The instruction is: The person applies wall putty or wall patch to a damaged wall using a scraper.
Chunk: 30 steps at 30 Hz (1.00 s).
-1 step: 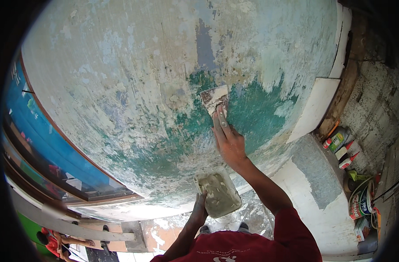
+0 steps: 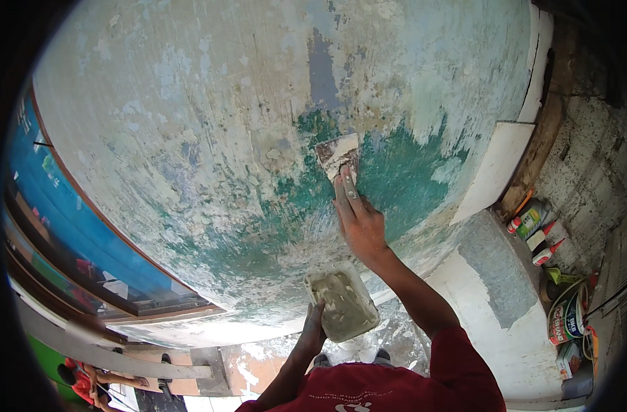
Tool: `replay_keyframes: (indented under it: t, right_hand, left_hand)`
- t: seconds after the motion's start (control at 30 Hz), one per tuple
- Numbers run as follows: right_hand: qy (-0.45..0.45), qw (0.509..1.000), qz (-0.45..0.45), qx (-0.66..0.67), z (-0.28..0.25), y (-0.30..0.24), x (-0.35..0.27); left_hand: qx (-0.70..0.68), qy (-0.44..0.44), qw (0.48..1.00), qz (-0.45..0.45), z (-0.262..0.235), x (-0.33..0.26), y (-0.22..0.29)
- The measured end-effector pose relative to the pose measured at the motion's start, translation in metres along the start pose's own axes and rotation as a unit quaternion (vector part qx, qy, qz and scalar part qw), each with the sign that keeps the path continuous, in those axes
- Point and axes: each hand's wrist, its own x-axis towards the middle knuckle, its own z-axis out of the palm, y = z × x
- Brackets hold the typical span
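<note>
Between the earlier view and now, no clear change can be made out. The right hand (image 2: 361, 230) shows no visible shift at the wall (image 2: 224, 123), nor does the scraper (image 2: 337, 147) under its fingers. The left hand (image 2: 315, 321) and the tub (image 2: 366, 294) it holds show none either; any movement is too small to tell.
</note>
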Motion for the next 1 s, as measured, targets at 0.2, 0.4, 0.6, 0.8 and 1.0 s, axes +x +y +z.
replay_keyframes:
  t: [0.2, 0.4, 0.6, 0.8, 1.0]
  right_hand:
    - [-0.009, 0.999, -0.012, -0.04, 0.014, 0.006, -0.029]
    - [-0.044, 0.996, 0.006, 0.072, -0.009, -0.011, -0.046]
    - [0.047, 0.995, -0.044, 0.072, -0.023, -0.018, -0.023]
    - [0.034, 0.998, -0.002, 0.054, -0.001, -0.014, -0.002]
    - [0.038, 0.999, -0.008, -0.015, 0.027, -0.009, -0.005]
  left_hand:
    - [-0.007, -0.012, 1.0, 0.002, -0.005, 0.001, 0.002]
    - [0.005, -0.006, 1.0, 0.002, -0.006, -0.011, 0.005]
    - [-0.008, -0.008, 1.0, 0.007, -0.012, -0.015, 0.005]
    - [-0.052, -0.028, 0.998, 0.006, -0.02, -0.013, 0.005]
    - [-0.06, -0.027, 0.998, -0.009, -0.034, -0.009, 0.001]
